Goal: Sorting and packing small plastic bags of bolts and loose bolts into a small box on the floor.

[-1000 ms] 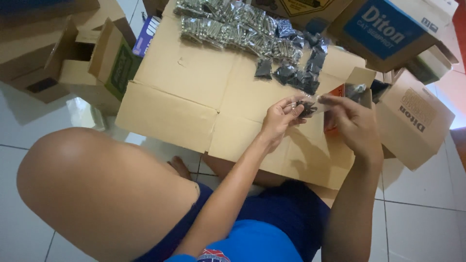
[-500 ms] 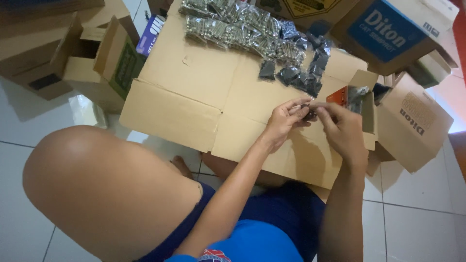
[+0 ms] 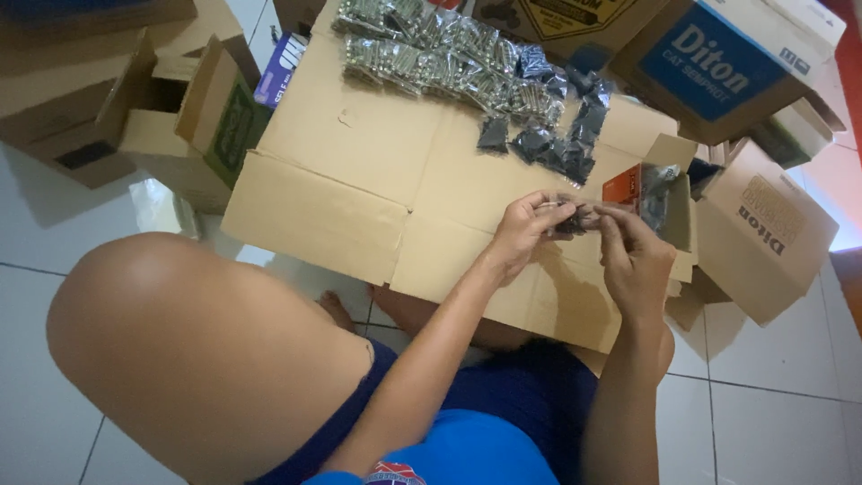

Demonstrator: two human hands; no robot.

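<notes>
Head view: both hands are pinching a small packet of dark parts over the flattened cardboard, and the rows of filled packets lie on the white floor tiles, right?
Not quite. The head view shows the left hand and right hand pinching the small packet over the flattened cardboard, but the rows of filled packets lie on that cardboard's far end, not on the floor tiles.

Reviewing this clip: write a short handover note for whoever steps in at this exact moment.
Left hand and right hand: both pinch one small clear bag of dark parts above the flattened cardboard sheet.
Done: rows of filled bags of silvery parts and a cluster of dark bags lie at the sheet's far edge.
Left: the bag in hand is not yet set down; a small open box with more dark bags stands beside the right hand.
</notes>
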